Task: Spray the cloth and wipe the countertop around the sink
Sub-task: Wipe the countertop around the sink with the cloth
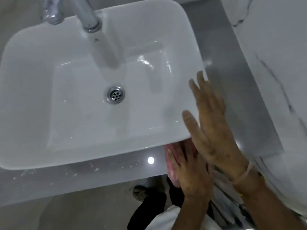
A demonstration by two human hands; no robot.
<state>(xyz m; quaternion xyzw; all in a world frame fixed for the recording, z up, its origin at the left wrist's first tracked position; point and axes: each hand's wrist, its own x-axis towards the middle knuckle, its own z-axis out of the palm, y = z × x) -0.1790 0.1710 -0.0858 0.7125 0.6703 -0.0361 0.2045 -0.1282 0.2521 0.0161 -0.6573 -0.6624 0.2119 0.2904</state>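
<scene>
A pink cloth [171,170] lies on the glossy grey countertop [99,176], tucked against the front right corner of the white basin sink [41,143]. My left hand [191,173] lies flat on the cloth and presses it down, fingers pointing toward the sink. My right hand [209,123] is above it with fingers spread, over the sink's right rim, holding nothing. Whether it touches the rim is unclear. No spray bottle is in view.
A chrome faucet [89,19] reaches over the basin from the back, and the drain [115,94] sits mid-basin. A marble-patterned wall [274,63] borders the counter strip on the right. Small white specks dot the front counter. My shoe [139,193] shows on the floor below.
</scene>
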